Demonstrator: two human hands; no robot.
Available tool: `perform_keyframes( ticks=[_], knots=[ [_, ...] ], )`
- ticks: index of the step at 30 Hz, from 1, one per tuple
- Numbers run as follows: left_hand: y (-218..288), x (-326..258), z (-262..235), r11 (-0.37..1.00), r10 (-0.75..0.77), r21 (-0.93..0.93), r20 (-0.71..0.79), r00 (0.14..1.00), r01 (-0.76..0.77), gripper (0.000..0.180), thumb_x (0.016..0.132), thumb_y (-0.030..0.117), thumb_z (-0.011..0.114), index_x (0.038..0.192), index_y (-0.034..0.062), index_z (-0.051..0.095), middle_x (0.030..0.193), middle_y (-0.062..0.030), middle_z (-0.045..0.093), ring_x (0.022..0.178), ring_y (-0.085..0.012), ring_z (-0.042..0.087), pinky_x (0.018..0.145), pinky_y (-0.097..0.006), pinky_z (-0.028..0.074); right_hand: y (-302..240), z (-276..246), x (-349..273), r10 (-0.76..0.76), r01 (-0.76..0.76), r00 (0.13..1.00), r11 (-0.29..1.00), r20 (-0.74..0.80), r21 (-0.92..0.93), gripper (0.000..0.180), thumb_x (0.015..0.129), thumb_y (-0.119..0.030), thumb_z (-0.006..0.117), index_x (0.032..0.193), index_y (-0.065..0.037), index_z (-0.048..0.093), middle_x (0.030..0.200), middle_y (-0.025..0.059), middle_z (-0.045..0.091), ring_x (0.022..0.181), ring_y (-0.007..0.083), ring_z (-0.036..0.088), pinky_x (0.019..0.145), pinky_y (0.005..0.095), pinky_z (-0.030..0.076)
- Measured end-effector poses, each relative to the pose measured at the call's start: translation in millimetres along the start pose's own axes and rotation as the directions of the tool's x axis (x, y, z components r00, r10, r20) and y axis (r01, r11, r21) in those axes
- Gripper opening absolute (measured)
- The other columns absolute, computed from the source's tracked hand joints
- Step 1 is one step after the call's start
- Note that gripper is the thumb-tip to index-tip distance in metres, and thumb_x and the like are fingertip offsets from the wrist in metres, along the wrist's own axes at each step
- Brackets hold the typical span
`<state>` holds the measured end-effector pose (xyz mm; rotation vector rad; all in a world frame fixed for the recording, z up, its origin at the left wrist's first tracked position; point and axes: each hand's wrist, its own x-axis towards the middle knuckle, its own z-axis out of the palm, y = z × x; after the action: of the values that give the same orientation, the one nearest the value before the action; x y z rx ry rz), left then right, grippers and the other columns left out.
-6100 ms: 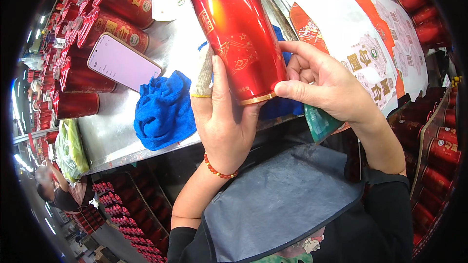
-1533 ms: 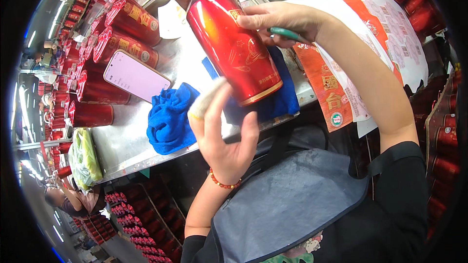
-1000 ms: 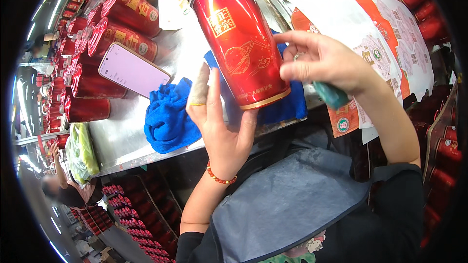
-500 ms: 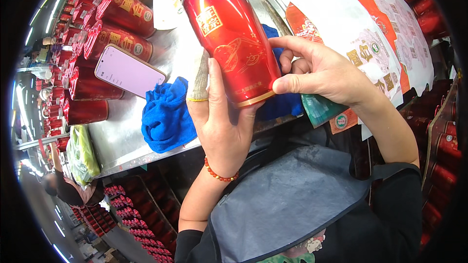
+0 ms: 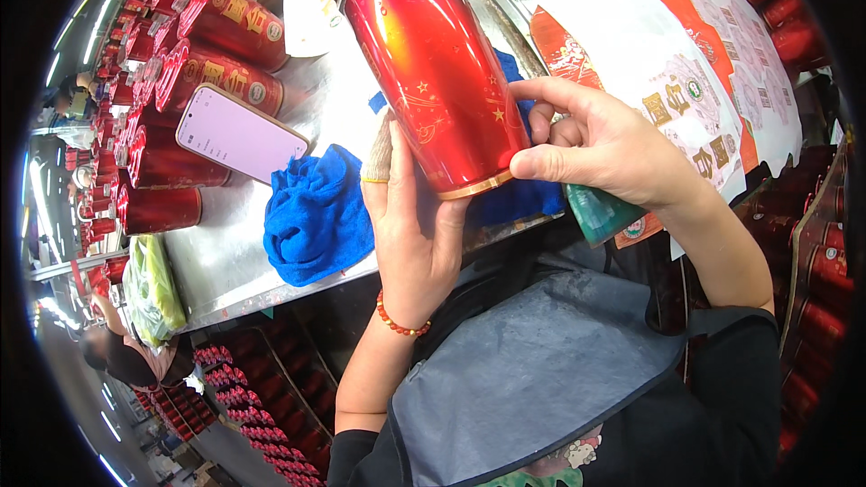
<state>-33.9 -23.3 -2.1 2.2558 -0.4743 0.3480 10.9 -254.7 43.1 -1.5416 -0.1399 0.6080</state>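
Note:
A glossy red bottle (image 5: 433, 81) with gold stars and a gold-coloured bottom rim lies tilted in front of me, base toward me. My left hand (image 5: 415, 225) grips it from the lower left, thumb along its base edge; one finger wears a knitted finger cover (image 5: 378, 151). At the base's right side, the thumb and forefinger of my right hand (image 5: 613, 146) take hold of the bottle, the other fingers curled. Below that palm shows a green, translucent, flat piece (image 5: 600, 215); whether my hand holds it, I cannot tell.
A crumpled blue cloth (image 5: 317, 216) and a lit phone (image 5: 239, 133) lie on the metal table (image 5: 230, 257). Several red bottles (image 5: 225, 81) stand at left, near a yellow-green bundle (image 5: 152, 289). Printed decal sheets (image 5: 667, 63) spread at right. Another person (image 5: 135, 352) works at far left.
The bottle has turned about its long axis: the square emblem and ringed planet have rolled out of sight, and scattered stars face up. Both hands have shifted slightly right.

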Motion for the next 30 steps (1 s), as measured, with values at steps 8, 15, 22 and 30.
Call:
perform_keyframes(
  ticks=[8,15,22,30],
  knots=[
    [-2.4,-2.8,0.0,1.000,-0.014,0.010,0.004,1.000,0.014,0.071,0.098,0.022,0.065,0.155,-0.0052,0.030,0.156,-0.0258,0.035,0.143,-0.0402,0.035,0.118,-0.046,0.025,3.8,5.0,1.3,-0.045,0.036,0.997,0.988,-0.055,-0.149,0.075,0.084,-0.021,0.085,0.142,0.007,0.047,0.091,-0.0002,0.057,0.071,0.0022,0.052,0.061,0.0167,0.042],
    [-3.4,-2.3,1.0,1.000,0.001,0.009,-0.009,1.000,-0.001,0.072,0.098,0.022,0.065,0.154,-0.0056,0.031,0.156,-0.0259,0.035,0.143,-0.0397,0.036,0.117,-0.045,0.026,0.8,8.8,0.0,-0.072,0.058,0.994,0.982,-0.077,-0.181,0.081,0.080,-0.038,0.086,0.138,0.006,0.052,0.088,0.0002,0.054,0.068,0.0047,0.051,0.059,0.0194,0.042],
    [-4.9,-1.6,0.0,0.999,0.026,0.040,-0.020,0.999,-0.026,0.073,0.095,0.019,0.068,0.154,-0.0047,0.032,0.156,-0.0252,0.037,0.142,-0.0389,0.038,0.117,-0.045,0.026,-9.5,6.5,-2.9,-0.015,0.007,0.999,0.989,-0.050,-0.148,0.078,0.084,-0.023,0.084,0.144,0.008,0.046,0.092,0.0004,0.056,0.074,0.0035,0.054,0.065,0.0179,0.045],
    [6.7,-30.5,-2.5,0.988,0.002,-0.148,-0.222,0.975,-0.036,0.045,0.089,0.002,0.067,0.133,-0.0052,0.060,0.136,-0.0231,0.059,0.126,-0.0348,0.056,0.108,-0.040,0.042,-4.5,-6.9,-2.1,0.055,-0.056,0.998,0.998,0.030,0.026,0.070,0.087,-0.012,0.080,0.144,0.008,0.045,0.088,-0.0013,0.052,0.077,0.0038,0.056,0.067,0.0171,0.048]
  ],
)
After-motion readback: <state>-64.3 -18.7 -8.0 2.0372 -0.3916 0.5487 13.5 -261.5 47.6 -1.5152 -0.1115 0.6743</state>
